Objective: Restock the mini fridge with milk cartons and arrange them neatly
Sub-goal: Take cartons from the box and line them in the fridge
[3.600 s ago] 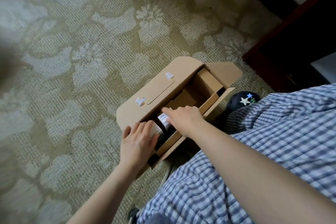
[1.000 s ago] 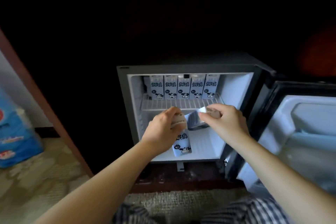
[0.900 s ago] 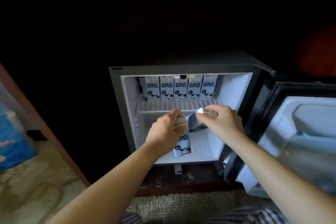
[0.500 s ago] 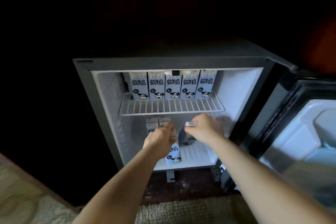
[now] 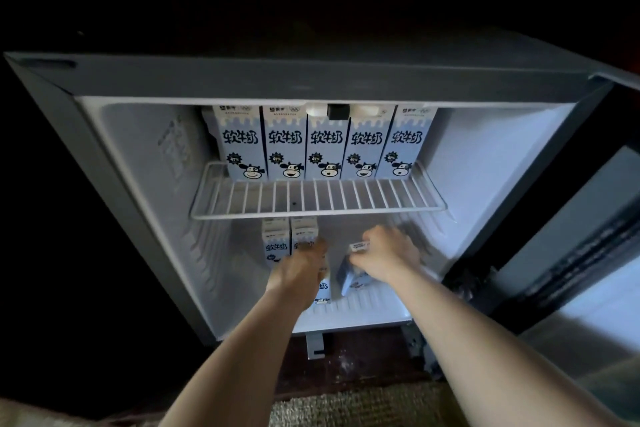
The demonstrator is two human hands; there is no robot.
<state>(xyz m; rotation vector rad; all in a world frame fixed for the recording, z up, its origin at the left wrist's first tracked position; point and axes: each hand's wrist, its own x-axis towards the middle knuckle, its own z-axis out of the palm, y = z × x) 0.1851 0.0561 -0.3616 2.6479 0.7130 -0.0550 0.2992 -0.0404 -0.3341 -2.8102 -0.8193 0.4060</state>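
The mini fridge (image 5: 114, 156) stands open in front of me. Several blue-and-white milk cartons (image 5: 323, 144) with cow faces line the back of the wire shelf (image 5: 311, 199). Two more cartons (image 5: 277, 243) stand at the back left of the bottom compartment. My left hand (image 5: 299, 270) grips an upright carton (image 5: 322, 291) from above, just inside the bottom compartment. My right hand (image 5: 384, 255) holds a second carton (image 5: 353, 276), tilted, to the right of the first.
The fridge door (image 5: 581, 253) hangs open at the right. A dark cabinet surrounds the fridge. Woven carpet (image 5: 346, 409) shows at the bottom edge. The right part of the bottom compartment floor (image 5: 377, 305) is white and ribbed.
Both hands left the cardboard box on the carpet and carried a carton each into the fridge's bottom compartment. Over the last second the view closed in and the hands went deeper.
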